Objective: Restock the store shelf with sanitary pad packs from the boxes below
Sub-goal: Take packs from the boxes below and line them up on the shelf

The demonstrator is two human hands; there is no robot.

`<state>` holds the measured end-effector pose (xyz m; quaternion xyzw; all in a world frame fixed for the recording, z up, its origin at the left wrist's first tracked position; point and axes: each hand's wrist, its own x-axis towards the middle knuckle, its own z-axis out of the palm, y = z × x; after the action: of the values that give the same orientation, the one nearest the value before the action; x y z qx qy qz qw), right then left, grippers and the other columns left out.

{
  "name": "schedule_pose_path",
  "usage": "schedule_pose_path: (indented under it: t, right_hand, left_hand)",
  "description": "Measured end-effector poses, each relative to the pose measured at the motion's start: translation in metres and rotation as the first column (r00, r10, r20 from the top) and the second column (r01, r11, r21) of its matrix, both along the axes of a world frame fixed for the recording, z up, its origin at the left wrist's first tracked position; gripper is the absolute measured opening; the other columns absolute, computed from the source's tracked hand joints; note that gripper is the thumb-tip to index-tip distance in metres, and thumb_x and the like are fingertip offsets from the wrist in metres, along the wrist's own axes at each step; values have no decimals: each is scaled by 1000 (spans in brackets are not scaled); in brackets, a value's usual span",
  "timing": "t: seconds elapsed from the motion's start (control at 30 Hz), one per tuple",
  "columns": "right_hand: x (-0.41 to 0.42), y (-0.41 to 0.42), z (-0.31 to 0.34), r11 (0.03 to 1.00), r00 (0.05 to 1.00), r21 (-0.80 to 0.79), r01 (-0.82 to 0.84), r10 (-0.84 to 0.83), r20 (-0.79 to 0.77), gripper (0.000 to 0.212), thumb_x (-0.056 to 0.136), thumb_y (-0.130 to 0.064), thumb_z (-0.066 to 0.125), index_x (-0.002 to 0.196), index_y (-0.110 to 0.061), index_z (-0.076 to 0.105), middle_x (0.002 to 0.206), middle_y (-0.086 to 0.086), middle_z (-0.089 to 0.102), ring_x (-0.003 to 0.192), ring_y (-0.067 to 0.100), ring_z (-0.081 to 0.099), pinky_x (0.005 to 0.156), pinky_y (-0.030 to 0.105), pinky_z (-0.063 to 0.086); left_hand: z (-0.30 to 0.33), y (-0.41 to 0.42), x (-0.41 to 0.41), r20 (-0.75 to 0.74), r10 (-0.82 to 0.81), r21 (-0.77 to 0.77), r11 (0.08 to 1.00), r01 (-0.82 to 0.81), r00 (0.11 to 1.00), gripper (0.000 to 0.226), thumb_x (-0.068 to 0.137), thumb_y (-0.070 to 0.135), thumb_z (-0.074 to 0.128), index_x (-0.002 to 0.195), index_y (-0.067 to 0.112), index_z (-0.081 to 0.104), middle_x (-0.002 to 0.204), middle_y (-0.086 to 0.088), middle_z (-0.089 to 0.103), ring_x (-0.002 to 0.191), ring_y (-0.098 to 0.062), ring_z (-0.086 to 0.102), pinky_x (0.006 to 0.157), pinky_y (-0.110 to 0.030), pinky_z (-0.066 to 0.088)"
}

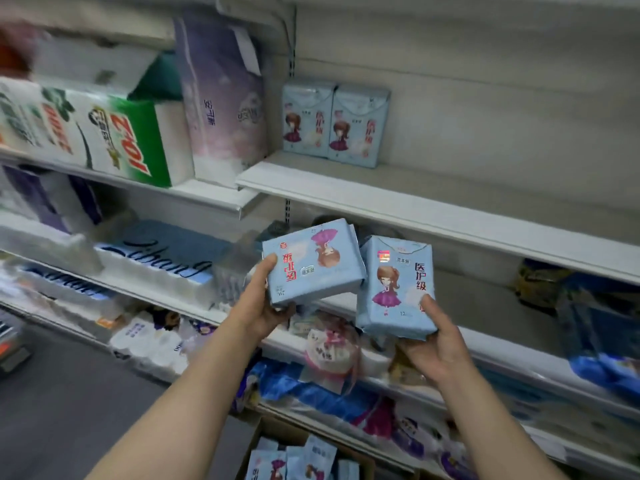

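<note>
My left hand (266, 306) grips a light blue sanitary pad pack (311, 259), turned upside down, with another pack edge showing behind it. My right hand (436, 344) holds a second light blue pack (394, 285) upright from below, thumb on its front. Both packs hover in front of the white store shelf (398, 199). Two matching packs (334, 123) stand upright side by side at the left end of that shelf, against the back wall. A cardboard box (301, 455) with several more such packs sits on the floor below.
The shelf to the right of the two standing packs is bare. On the left bay are tissue packs (114, 133) and a tall purple pack (225, 98). Lower shelves hold mixed packs and blue bags (602, 341). Grey floor lies at lower left.
</note>
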<state>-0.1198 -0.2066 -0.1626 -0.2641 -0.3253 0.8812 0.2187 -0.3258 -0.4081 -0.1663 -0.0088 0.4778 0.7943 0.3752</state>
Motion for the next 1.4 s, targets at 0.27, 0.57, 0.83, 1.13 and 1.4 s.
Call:
schedule_pose_path:
  t: [0.27,0.57,0.83,1.13,1.4]
  right_hand:
    - [-5,-6,44,991,992,17,130,-130,-1,36,73,-25,74,107,-16,68,93,11,77,92,29,66,94,47,49]
    - [5,-24,75,983,982,14,185,-184,-44,32,76,-29,75,106,-19,69,90,9,77,90,27,65,80,40,52]
    - [14,-35,106,975,972,77,206,-196,-127,22,85,-29,69,107,-22,68,85,4,77,82,24,67,72,36,51]
    - [24,-46,127,951,959,138,275,-262,-104,43,83,-32,75,124,-23,66,99,5,77,82,23,69,73,35,53]
    - [31,-50,149,964,968,164,210,-181,-176,21,87,-32,71,106,-24,68,91,6,78,80,26,69,77,38,51]
  left_hand:
    - [51,20,8,-165,174,81,983,-163,971,52,85,39,73,129,19,54,120,-10,69,97,-25,68,71,-40,57]
    - [80,24,19,-211,200,176,971,-164,957,68,80,28,78,139,20,46,119,-8,69,105,-24,66,79,-50,59]
    - [100,29,35,-240,214,262,953,-149,947,57,80,17,80,125,31,47,130,-9,62,113,-30,66,90,-62,54]
    - [119,36,60,-526,264,203,962,-182,808,100,53,39,92,139,33,42,136,2,58,118,-19,63,96,-50,55]
    - [123,35,74,-645,259,181,966,-185,719,72,66,25,91,123,39,50,126,7,61,116,-15,62,96,-46,56]
